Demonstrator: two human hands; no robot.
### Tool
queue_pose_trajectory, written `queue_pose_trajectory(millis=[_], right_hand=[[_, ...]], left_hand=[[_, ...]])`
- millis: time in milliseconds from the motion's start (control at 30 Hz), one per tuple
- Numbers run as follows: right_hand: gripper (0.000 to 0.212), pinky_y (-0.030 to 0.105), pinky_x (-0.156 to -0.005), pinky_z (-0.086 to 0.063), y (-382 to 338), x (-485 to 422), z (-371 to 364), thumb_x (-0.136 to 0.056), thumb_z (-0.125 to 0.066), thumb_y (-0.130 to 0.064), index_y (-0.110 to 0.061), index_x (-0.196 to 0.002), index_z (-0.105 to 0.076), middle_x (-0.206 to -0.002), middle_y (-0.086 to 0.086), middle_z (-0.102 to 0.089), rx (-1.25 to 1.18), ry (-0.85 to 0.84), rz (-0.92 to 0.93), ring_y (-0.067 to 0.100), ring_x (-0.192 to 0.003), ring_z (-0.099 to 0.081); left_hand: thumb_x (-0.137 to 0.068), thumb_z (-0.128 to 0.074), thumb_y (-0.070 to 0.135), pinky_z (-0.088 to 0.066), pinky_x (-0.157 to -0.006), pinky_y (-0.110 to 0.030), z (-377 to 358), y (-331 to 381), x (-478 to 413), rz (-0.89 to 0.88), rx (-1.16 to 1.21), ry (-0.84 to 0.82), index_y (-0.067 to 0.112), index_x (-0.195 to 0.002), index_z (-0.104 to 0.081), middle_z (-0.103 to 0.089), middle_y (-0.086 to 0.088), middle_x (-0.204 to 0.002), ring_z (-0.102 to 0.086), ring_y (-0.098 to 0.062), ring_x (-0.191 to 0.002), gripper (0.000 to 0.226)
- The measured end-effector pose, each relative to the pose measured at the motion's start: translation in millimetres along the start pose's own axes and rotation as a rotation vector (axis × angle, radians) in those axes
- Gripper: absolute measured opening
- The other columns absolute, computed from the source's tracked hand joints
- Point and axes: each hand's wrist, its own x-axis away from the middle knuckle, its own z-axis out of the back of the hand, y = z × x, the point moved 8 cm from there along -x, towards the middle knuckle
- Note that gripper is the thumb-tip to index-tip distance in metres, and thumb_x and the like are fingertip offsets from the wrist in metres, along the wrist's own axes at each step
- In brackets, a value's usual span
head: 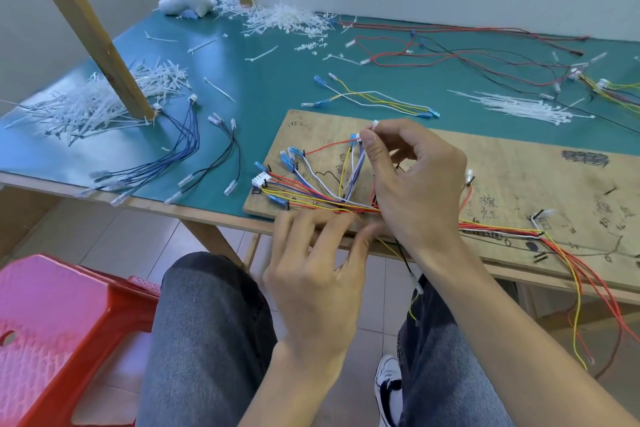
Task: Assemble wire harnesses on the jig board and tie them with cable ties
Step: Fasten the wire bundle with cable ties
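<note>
A worn plywood jig board [519,177] lies flat beneath the right hand [415,191]. The wire harness [311,192], red, yellow, white and blue strands, fans out left of that hand. A white cable tie [375,124] pokes up from its pinching thumb and forefinger.

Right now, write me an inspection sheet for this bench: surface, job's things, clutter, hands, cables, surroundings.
Surface: green table top, jig board at its near edge.
Job's things: wire harness laid out on the board; cable ties bundled beyond it.
Clutter: tie offcuts heaped at the back; tie pile round a wooden post.
Hands: left hand rests on the harness at the board's edge; right hand pinches a small white piece.
Cables: blue leads left of the board; red wires far right; loose strands hang off the edge.
Surroundings: red stool, tiled floor.
</note>
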Motion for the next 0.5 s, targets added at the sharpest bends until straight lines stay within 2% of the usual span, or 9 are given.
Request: queue_pose_trajectory(millis=[167, 233, 333, 400, 500], right_hand=[[0.008, 0.019, -0.078, -0.053, 3, 1, -8, -0.097, -0.076, -0.019, -0.013, -0.1, -0.08, -0.091, -0.01, -0.076, -0.003, -0.119, -0.034, 0.006, -0.082, -0.069], [0.007, 0.017, -0.077, -0.051, 2, 1, -11, -0.098, -0.076, -0.019, -0.013, -0.099, -0.079, -0.089, -0.011, -0.075, -0.005, -0.148, -0.03, 0.005, -0.08, -0.068], [0.009, 0.019, -0.077, -0.052, 3, 0, -10, -0.098, -0.075, -0.021, -0.013, -0.1, -0.079, -0.09, -0.01, -0.076, -0.01, -0.142, -0.047, 0.006, -0.08, -0.069], [0.01, 0.021, -0.078, -0.053, 3, 0, -9, -0.098, -0.076, -0.021, -0.013, -0.101, -0.079, -0.091, -0.009, -0.077, -0.006, -0.129, -0.056, 0.007, -0.081, -0.069], [0.01, 0.016, -0.078, -0.049, 2, 1, -10, -0.098, -0.075, -0.022, -0.013, -0.099, -0.079, -0.088, -0.008, -0.076, 0.007, -0.149, -0.048, 0.008, -0.082, -0.07]], left_hand=[[-0.093, -0.082, 0.039, -0.049, -0.075, -0.034, 0, -1, 16, -0.021, -0.071, -0.006, 0.018, -0.097, -0.081, -0.066, 0.003, -0.102, -0.055, -0.02, -0.089, 0.021], [-0.092, -0.082, 0.041, -0.051, -0.083, -0.031, 2, -2, 16, -0.012, -0.073, 0.002, 0.018, -0.099, -0.08, -0.067, 0.003, -0.108, -0.056, -0.019, -0.096, 0.024], [-0.091, -0.082, 0.045, -0.045, -0.099, -0.024, 2, -3, 13, 0.017, -0.068, 0.0, 0.018, -0.114, -0.074, -0.066, 0.006, -0.116, -0.056, -0.017, -0.108, 0.035], [-0.091, -0.081, 0.046, -0.048, -0.096, -0.025, 1, -3, 13, 0.009, -0.072, -0.007, 0.02, -0.117, -0.075, -0.067, 0.007, -0.117, -0.055, -0.017, -0.108, 0.037], [-0.091, -0.081, 0.047, -0.051, -0.084, -0.035, 0, -3, 15, -0.015, -0.097, -0.013, 0.019, -0.11, -0.081, -0.07, 0.005, -0.116, -0.055, -0.021, -0.103, 0.034]])
